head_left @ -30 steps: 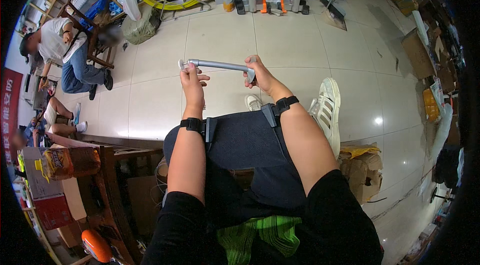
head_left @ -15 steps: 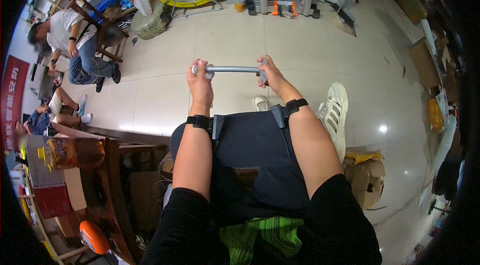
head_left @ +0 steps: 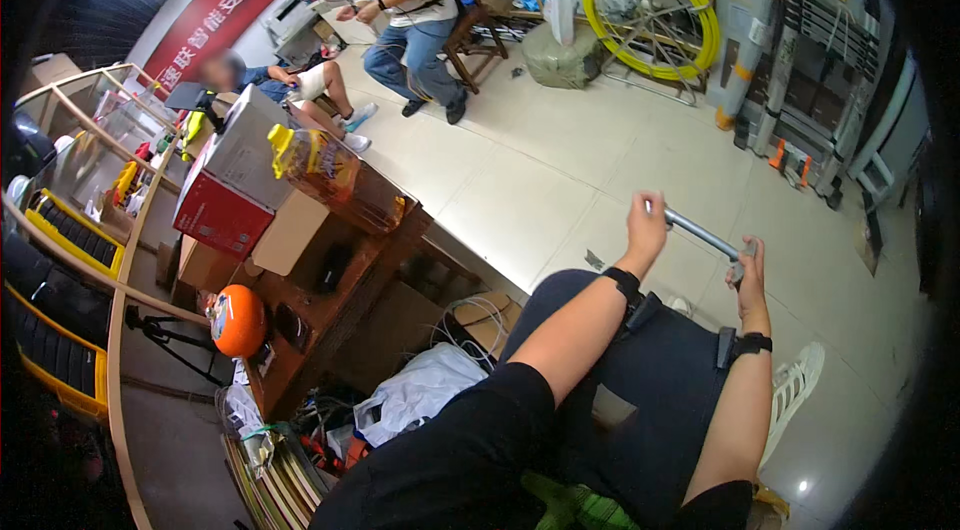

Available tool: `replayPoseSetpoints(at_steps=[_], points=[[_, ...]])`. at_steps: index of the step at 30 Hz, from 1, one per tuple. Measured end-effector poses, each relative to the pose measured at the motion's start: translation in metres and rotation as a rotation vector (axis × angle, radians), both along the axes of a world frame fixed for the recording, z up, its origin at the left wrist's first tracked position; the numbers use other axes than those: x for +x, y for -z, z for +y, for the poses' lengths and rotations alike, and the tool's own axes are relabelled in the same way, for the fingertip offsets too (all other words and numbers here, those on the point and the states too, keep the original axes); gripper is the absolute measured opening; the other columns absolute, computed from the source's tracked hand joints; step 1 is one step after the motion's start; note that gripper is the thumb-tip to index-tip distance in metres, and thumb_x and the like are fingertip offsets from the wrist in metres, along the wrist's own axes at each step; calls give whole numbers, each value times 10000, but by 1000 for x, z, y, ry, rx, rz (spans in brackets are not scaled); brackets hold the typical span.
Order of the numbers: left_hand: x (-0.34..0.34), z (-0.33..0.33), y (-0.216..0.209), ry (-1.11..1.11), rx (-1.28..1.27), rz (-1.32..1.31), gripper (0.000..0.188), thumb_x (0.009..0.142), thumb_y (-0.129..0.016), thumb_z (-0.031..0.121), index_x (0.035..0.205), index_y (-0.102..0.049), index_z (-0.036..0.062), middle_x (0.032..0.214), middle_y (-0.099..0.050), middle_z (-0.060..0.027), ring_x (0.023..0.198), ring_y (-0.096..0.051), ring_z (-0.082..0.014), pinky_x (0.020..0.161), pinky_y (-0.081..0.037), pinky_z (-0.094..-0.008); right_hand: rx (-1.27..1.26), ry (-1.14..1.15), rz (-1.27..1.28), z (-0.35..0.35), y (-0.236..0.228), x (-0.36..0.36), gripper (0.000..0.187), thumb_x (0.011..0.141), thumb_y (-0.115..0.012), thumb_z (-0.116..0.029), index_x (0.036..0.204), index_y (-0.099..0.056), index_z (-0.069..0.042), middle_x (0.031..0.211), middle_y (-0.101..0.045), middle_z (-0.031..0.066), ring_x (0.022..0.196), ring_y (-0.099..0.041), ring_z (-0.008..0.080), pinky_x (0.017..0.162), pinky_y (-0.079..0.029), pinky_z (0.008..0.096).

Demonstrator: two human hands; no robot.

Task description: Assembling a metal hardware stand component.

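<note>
A short grey metal tube [head_left: 703, 234] spans the gap between my two hands, above my knees and over the tiled floor. My left hand [head_left: 646, 230] is closed round its left end, so that end is mostly hidden. At the other end a grey end piece shows, angled to the tube, and my right hand [head_left: 751, 282] grips it there. The tube slopes down to the right. What exact kind of part it is, I cannot make out.
On my left stands a wooden table [head_left: 352, 282] with a bottle of amber liquid [head_left: 335, 175], an orange round object [head_left: 238, 320] and boxes. A white plastic bag [head_left: 420, 390] lies beneath. Farther off are a yellow cable reel [head_left: 650, 15], ladders and two seated people.
My view has swung left, so the table, shelves and the people show more fully. The tube stays in both hands and appears farther right, tilted down to the right.
</note>
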State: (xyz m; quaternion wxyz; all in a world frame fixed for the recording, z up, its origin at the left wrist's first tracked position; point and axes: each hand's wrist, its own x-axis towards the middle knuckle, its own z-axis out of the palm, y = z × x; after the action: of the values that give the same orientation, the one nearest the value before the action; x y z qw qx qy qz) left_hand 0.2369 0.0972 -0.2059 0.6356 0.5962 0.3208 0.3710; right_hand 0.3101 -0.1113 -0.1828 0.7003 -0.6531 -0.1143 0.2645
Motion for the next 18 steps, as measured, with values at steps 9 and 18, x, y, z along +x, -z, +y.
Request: replayPoseSetpoints(at_steps=[9, 18], points=[[-15, 8, -34, 290, -397, -109, 347, 909, -424, 405, 906, -421, 58, 840, -458, -55, 708, -540, -160, 706, -511, -311, -44, 109, 26, 12, 10, 10, 334, 768, -481, -279, 1082, -437, -174, 792, -490, 80, 494, -470, 130, 431, -401, 245], [-27, 12, -25, 541, -251, -103, 242, 894, -504, 313, 970, -505, 83, 882, -560, -49, 838, -567, -156, 728, -481, -288, 80, 143, 51, 20, 13, 3, 293, 811, -468, -355, 1061, -430, -206, 793, -478, 22, 597, -456, 121, 470, -376, 235]])
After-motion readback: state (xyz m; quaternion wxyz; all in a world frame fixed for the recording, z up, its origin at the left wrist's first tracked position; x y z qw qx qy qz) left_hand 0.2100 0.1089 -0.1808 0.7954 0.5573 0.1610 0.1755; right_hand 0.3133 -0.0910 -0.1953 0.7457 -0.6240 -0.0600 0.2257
